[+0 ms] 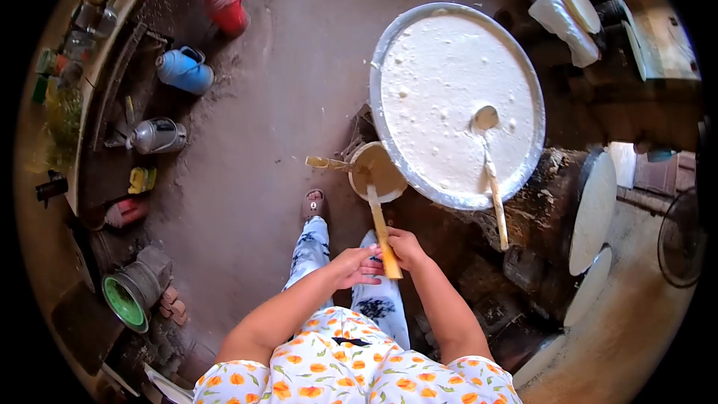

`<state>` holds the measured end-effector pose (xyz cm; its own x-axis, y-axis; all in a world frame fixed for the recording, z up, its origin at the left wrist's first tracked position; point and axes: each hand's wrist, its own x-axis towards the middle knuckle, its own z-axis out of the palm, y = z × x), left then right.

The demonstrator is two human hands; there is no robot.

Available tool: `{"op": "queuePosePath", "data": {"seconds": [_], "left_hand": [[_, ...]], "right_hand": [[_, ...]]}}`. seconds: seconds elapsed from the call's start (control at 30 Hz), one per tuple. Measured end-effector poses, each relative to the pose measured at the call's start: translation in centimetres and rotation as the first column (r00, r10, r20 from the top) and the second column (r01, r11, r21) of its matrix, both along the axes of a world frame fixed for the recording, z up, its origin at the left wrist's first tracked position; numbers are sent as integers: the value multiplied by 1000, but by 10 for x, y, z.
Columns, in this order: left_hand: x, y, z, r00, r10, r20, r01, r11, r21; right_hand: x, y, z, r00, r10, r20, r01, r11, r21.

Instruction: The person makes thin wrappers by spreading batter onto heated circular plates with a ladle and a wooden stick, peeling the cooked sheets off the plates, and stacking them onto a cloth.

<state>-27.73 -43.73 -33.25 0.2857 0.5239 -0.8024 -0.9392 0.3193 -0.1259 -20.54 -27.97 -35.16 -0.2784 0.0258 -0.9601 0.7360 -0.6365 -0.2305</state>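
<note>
My right hand (405, 248) is wrapped around a long yellowish wooden handle (380, 226). Its lower end reaches into a round bucket (392, 193) on the floor, and the tool's head is hidden there. Beside the handle, my left hand (354, 266) has its fingers stretched out, close to or touching the wood. A second, shorter handle (326, 162) sticks out over the bucket's left rim. To the right of the bucket stands a wide metal pan (376, 97) filled with a lumpy white mass (449, 82). A wooden-handled ladle (488, 142) rests across that mass.
Along the left wall are a red thermos (226, 10), a blue thermos (185, 70), a silver kettle (158, 135) and a yellow can (142, 179). A green-lined basin (126, 302) sits lower left. Large pale round discs (594, 213) stand at the right. Brown floor (247, 194) lies left of my feet.
</note>
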Motion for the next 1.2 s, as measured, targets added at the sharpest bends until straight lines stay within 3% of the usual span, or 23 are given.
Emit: {"op": "queuePosePath", "data": {"seconds": [0.07,0.1,0.13,0.2,0.27,0.3,0.37,0.4,0.47,0.53,0.6,0.67,0.7,0.73,0.8,0.83,0.9,0.93,1.0,1.03,1.1,1.2], "left_hand": [[1,10,-18,978,199,62,-202,977,59],[8,14,-39,950,297,96,-301,953,24],[7,16,-51,944,310,110,-313,950,10],[-1,25,-78,954,300,32,-287,935,-210],[-7,29,-85,932,361,28,-342,903,-258],[-12,29,-84,949,315,3,-306,923,-234],[-15,23,-86,966,257,-31,-259,954,-154],[-16,21,-85,966,259,-22,-259,951,-167],[-17,19,-82,983,170,-62,-178,970,-164],[-15,12,-87,981,189,-33,-192,967,-166],[-15,9,-92,985,173,-1,-171,971,-166],[-12,7,-97,981,194,13,-189,965,-182],[-11,7,-101,978,209,23,-204,967,-150],[-10,8,-103,974,223,36,-218,969,-118],[-11,9,-105,977,209,36,-203,971,-123],[-13,10,-105,978,205,31,-200,971,-128],[-18,15,-105,975,221,20,-216,967,-132],[-19,17,-104,975,222,23,-217,967,-132],[-20,21,-102,975,218,44,-211,970,-123],[-21,23,-99,974,221,47,-214,969,-120],[-22,27,-95,972,232,31,-225,962,-154],[-25,28,-94,972,229,54,-217,961,-170]], "right_hand": [[-13,1,-16,985,157,78,-160,987,32],[-13,3,-37,948,308,81,-317,937,148],[-8,6,-68,942,321,95,-332,934,134],[7,20,-134,845,533,-30,-405,677,615],[-9,38,-166,756,655,-3,-310,362,879],[-16,46,-184,751,660,3,-325,366,872],[-29,56,-219,676,726,125,-301,117,946],[-36,61,-237,639,745,191,-276,-9,961],[-51,72,-270,467,826,316,-395,-125,910],[-90,59,-262,423,758,497,-694,-82,715],[-105,58,-277,393,774,496,-737,-57,673],[-111,52,-302,181,739,649,-875,-180,449],[-128,50,-290,145,757,637,-934,-107,340],[-120,51,-309,142,761,633,-935,-107,338],[-99,54,-336,10,750,661,-782,-407,473],[-92,57,-333,-1,749,663,-787,-409,461],[-89,63,-321,484,764,427,-715,64,696],[-87,67,-314,481,764,430,-718,61,693],[-81,76,-299,732,661,166,-480,327,814],[-84,76,-280,729,663,170,-483,322,814],[-84,77,-239,753,656,-47,-248,350,903],[-69,87,-208,706,702,-93,-202,325,924]]}}
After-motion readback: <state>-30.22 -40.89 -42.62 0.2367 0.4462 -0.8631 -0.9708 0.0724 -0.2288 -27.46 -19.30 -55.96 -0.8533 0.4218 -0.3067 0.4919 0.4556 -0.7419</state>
